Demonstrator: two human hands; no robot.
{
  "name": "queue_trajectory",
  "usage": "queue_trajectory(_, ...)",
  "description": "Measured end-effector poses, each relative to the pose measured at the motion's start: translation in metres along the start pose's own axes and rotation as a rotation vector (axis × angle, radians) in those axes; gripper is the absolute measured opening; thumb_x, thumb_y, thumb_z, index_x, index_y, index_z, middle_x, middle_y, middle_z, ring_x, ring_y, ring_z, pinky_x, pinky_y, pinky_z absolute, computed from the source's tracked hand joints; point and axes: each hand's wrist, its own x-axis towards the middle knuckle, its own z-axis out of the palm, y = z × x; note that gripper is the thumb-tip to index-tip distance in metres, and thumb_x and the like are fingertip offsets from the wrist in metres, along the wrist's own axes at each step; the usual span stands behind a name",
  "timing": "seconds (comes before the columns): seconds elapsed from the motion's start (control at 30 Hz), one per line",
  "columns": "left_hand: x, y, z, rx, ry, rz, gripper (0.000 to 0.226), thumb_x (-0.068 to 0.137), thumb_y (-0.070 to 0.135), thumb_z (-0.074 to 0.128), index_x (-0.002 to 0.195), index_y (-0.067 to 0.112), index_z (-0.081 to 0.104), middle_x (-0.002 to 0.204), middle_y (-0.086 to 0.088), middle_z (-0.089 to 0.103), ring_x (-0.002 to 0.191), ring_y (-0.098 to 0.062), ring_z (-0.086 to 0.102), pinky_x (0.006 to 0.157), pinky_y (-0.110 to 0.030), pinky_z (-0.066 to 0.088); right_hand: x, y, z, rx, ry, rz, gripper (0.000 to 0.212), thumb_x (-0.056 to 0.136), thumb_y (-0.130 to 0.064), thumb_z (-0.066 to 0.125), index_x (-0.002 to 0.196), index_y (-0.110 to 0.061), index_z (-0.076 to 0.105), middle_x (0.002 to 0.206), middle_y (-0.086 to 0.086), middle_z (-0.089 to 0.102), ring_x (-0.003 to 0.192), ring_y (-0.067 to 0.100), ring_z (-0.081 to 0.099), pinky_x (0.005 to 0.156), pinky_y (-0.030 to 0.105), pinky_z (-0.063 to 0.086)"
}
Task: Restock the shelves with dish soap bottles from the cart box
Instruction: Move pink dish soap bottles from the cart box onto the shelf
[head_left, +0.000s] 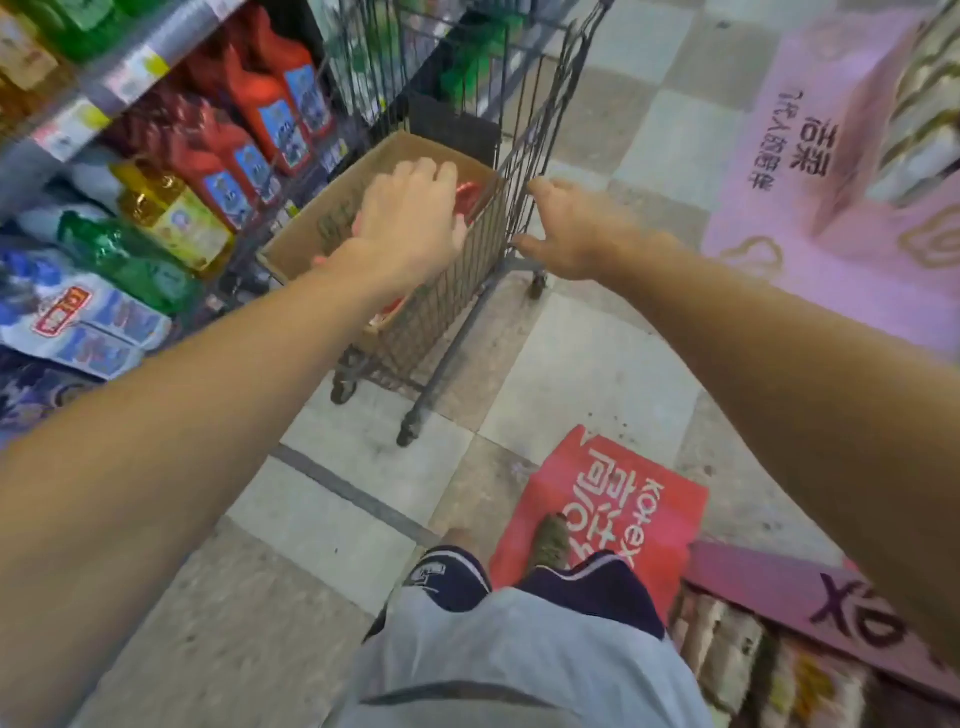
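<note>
Shelf bottles (249, 150) crowding the cart (483, 249); left hand (410, 218) hovering loose-fingered over the box (332, 208) holding a red bottle (467, 195), right hand (566, 234) spreading open at the cart's edge.

Both arms reach forward, left hand (410, 208) and right hand (566, 234) seemingly relaxed, fingers blurred.

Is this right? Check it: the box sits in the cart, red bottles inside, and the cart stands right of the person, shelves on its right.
One thing is wrong. The head view shows the shelves on the left of the cart, not its right. The box does sit in the cart, with red bottles inside.
</note>
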Motion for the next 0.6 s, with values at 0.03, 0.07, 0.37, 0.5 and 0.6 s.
queue_trajectory(0.03,0.004,0.001,0.003,-0.004,-0.012,-0.016,0.041,0.093,0.031,0.05,0.125,0.005,0.052,0.12,-0.02,0.059,0.112,-0.04,0.055,0.085,-0.048,0.047,0.009,0.003,0.004,0.014,-0.016,-0.013,0.056,0.097,-0.038,0.056,0.14,-0.005,0.042,0.137,0.02,0.052,0.124,0.037,0.052,0.099,0.042,0.043)
queue_trajectory(0.07,0.007,0.0,0.006,-0.013,-0.021,-0.032,0.041,0.093,0.031,0.051,0.124,0.004,0.052,0.12,-0.02,0.059,0.112,-0.04,0.055,0.085,-0.048,0.046,0.019,0.005,0.008,0.026,-0.03,-0.03,0.056,0.096,-0.04,0.057,0.139,-0.006,0.043,0.137,0.019,0.053,0.124,0.037,0.052,0.1,0.042,0.043)
queue_trajectory(0.37,0.041,-0.057,0.05,-0.052,-0.1,-0.191,0.047,0.093,0.031,0.052,0.132,0.006,0.049,0.127,-0.015,0.058,0.119,-0.033,0.054,0.091,-0.043,0.045,0.129,-0.014,0.037,0.022,-0.131,-0.183,0.057,0.096,-0.044,0.053,0.139,-0.007,0.044,0.134,0.018,0.055,0.121,0.039,0.055,0.1,0.044,0.046)
queue_trajectory(0.5,0.07,-0.097,0.069,-0.098,-0.145,-0.274,0.05,0.094,0.033,0.051,0.138,0.01,0.045,0.126,-0.012,0.058,0.12,-0.031,0.053,0.092,-0.042,0.045,0.18,-0.025,0.039,0.012,-0.197,-0.193,0.065,0.098,-0.05,0.05,0.147,-0.01,0.037,0.137,0.018,0.052,0.124,0.039,0.052,0.101,0.044,0.044)
queue_trajectory(0.6,0.09,-0.123,0.081,-0.125,-0.158,-0.345,0.051,0.094,0.034,0.05,0.139,0.009,0.046,0.128,-0.01,0.059,0.121,-0.029,0.053,0.094,-0.042,0.045,0.213,-0.037,0.04,-0.022,-0.278,-0.191,0.058,0.099,-0.045,0.05,0.143,-0.009,0.039,0.138,0.018,0.05,0.126,0.039,0.049,0.101,0.045,0.042)
